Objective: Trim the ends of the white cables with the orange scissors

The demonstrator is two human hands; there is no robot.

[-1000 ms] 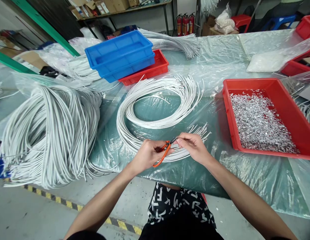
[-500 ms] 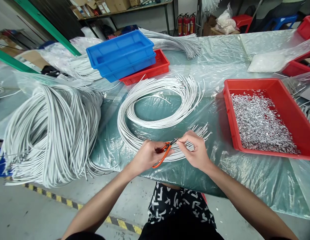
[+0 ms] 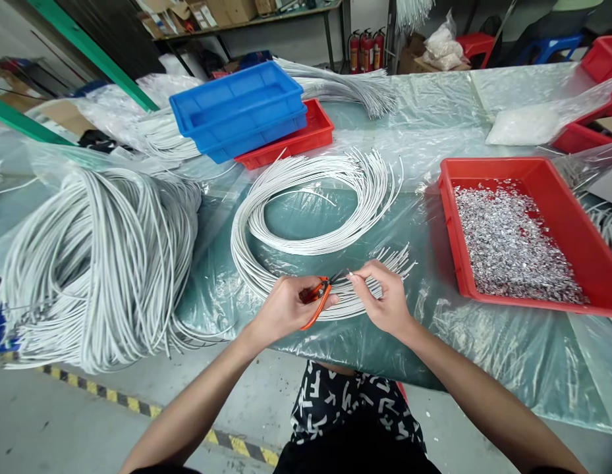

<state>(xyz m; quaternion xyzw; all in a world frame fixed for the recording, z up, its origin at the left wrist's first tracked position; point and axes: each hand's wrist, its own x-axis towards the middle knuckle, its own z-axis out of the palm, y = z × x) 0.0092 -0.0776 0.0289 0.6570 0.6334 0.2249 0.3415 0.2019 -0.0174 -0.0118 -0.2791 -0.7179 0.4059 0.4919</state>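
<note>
Left hand: I have my left hand (image 3: 280, 309) wrapped around the orange pliers (image 3: 321, 308), and my fingers hide part of the handles
Plier tips: the thin dark tips (image 3: 339, 276) point at my other hand, but they are too small for me to see if they touch anything
Right hand: the finger and thumb of my right hand (image 3: 386, 297) pinch a tiny pale bit (image 3: 350, 274), and I can't tell what it is
White wires: the looped white wires (image 3: 249, 263) lie on the table (image 3: 488, 342) under and behind my hands, which cover some of them
Big pile: the big wire pile (image 3: 132, 263) is on the left, with its ends all mixed up
Red tray: the big red tray (image 3: 577, 204) holds shiny bits (image 3: 518, 243), too small to make out, and its right side is cut off
Blue trays: the blue trays (image 3: 236, 108) hide part of a small red tray (image 3: 319, 125)
</note>
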